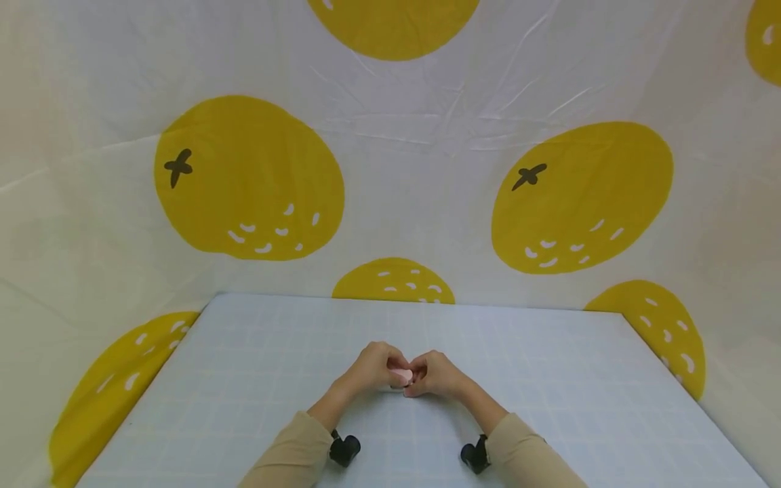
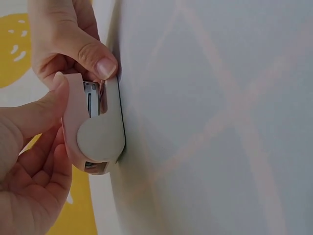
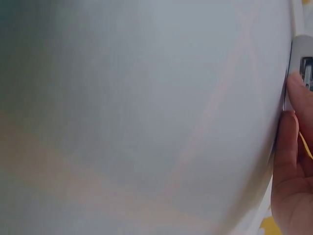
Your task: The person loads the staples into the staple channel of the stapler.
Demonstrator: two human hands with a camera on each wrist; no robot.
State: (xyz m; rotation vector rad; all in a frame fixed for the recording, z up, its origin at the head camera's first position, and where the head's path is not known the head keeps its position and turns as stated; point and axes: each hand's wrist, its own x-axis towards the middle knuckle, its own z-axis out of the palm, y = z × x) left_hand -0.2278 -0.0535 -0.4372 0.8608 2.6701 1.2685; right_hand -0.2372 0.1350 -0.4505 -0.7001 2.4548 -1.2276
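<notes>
A small pink and white stapler (image 1: 401, 373) is held between both hands, just above or against the table. My left hand (image 1: 373, 366) grips it from the left; in the left wrist view this hand (image 2: 34, 166) has its thumb on the pink top and its other fingers curled. My right hand (image 1: 442, 377) pinches the end of the white base. The metal staple channel (image 2: 91, 100) shows in the gap between top and base. In the right wrist view, only part of the stapler (image 3: 296, 51) appears at the edge, with the right hand (image 3: 293, 171) beside it.
The table (image 1: 274, 339) has a pale checked cover. Behind it and at its sides hangs a white sheet (image 1: 415, 203) printed with yellow fruit. Black cameras (image 1: 345, 450) are worn at both wrists, below beige sleeves (image 1: 293, 451).
</notes>
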